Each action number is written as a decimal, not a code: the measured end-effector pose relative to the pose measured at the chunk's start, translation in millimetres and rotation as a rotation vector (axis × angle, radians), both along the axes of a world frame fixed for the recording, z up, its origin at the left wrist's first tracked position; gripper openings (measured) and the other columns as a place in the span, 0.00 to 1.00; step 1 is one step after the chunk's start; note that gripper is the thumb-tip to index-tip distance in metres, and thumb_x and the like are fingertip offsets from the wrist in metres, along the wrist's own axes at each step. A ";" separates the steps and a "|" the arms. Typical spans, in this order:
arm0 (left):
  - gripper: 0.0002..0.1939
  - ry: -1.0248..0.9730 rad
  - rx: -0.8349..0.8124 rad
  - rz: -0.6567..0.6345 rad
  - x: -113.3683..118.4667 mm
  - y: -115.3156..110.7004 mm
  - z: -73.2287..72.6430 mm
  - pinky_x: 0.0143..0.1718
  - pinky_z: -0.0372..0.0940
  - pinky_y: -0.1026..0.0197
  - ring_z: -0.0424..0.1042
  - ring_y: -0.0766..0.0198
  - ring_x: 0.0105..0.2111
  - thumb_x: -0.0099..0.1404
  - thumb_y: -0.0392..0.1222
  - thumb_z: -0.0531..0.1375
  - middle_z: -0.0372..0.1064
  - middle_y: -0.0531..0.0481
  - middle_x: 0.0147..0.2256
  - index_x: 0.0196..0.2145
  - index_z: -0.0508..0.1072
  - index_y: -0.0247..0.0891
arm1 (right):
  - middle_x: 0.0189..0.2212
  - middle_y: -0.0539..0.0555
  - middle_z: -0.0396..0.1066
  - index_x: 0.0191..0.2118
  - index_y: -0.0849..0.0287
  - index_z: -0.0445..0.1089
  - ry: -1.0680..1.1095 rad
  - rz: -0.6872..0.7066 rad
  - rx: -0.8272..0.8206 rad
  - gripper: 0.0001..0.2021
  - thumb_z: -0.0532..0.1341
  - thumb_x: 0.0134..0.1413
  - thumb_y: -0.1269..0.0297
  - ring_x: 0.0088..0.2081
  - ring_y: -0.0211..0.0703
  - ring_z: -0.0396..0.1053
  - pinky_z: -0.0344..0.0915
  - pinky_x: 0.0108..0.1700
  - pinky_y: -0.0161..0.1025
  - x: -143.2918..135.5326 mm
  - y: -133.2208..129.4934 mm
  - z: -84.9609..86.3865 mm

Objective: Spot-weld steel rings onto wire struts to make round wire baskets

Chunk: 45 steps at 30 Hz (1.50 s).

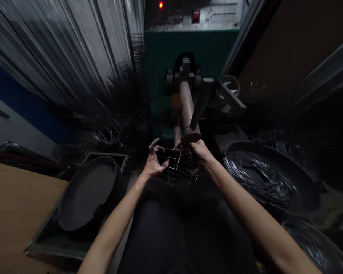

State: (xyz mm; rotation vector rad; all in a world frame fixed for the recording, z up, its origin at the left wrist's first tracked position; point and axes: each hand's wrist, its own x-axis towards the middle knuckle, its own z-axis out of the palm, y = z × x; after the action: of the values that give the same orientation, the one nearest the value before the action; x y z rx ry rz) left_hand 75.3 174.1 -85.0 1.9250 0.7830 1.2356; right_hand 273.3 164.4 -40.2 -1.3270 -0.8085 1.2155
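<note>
Wire frame (177, 163), seen from the head camera, is held up between two hands in front of a green machine (160, 76), just under the tip of its thick upper cylinder (188, 104) and close to the end of a thinner lower rod (177, 134). By the left hand (153, 163) the frame's left edge is met with bent, spread fingers and a thumb kept well apart from them; whether any wire is pinched there cannot be told. The right hand (200, 150) is curled beside the cylinder's end, its fingertips covered, so what is gripped, and how tightly, cannot be made out.

For good work, the frame would best be supported evenly from both sides and kept level, with the crossing of the wires brought squarely to the rod's end. Fingers should be kept out of the gap between the two metal ends, the right ones above all, as they are placed nearest to it.

The meeting point of wire and metal is hidden in shadow and by the cylinder. The frame's lower edge is lost against dark clothing, the loose wires (263, 182) at the right are blurred, and a basin (317, 247) is cut off at the lower right corner.
</note>
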 end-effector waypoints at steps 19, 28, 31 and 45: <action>0.40 0.282 0.254 -0.165 -12.6 -68.0 -15.1 0.46 0.62 0.45 0.67 0.52 0.43 0.51 0.45 0.64 0.63 0.42 0.44 0.58 0.52 0.42 | 0.18 0.46 0.61 0.38 0.63 0.66 -0.076 -0.134 -0.207 0.06 0.54 0.61 0.68 0.15 0.30 0.53 0.46 0.16 0.28 32.2 -48.0 43.9; 0.41 0.263 0.273 -0.170 -35.8 -130.2 44.4 0.54 0.60 0.44 0.59 0.48 0.57 0.59 0.48 0.63 0.55 0.40 0.59 0.65 0.48 0.50 | 0.26 0.54 0.72 0.50 0.59 0.66 -1.026 0.522 -0.089 0.21 0.62 0.52 0.57 0.28 0.48 0.71 0.64 0.31 0.39 29.1 -215.8 81.0; 0.29 0.229 0.043 -0.107 -34.6 -111.2 62.3 0.54 0.62 0.48 0.62 0.51 0.56 0.65 0.49 0.57 0.60 0.42 0.57 0.61 0.58 0.45 | 0.38 0.59 0.73 0.50 0.57 0.67 -1.056 0.542 0.102 0.17 0.57 0.55 0.60 0.38 0.51 0.73 0.68 0.40 0.42 38.4 -227.7 90.3; 0.27 -0.323 -1.265 -0.355 79.7 -138.1 77.9 0.20 0.61 0.70 0.69 0.70 0.19 0.62 0.54 0.60 0.72 0.47 0.27 0.51 0.68 0.31 | 0.46 0.55 0.72 0.52 0.56 0.70 -0.887 0.323 0.146 0.15 0.56 0.61 0.69 0.47 0.44 0.70 0.64 0.51 0.38 29.1 -82.5 -16.1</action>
State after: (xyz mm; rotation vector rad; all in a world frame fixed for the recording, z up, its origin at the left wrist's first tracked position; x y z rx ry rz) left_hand 155.0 35.9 -7.1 0.7443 0.7210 0.5260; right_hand 302.4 81.9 -56.3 -1.6576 -1.7556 0.7381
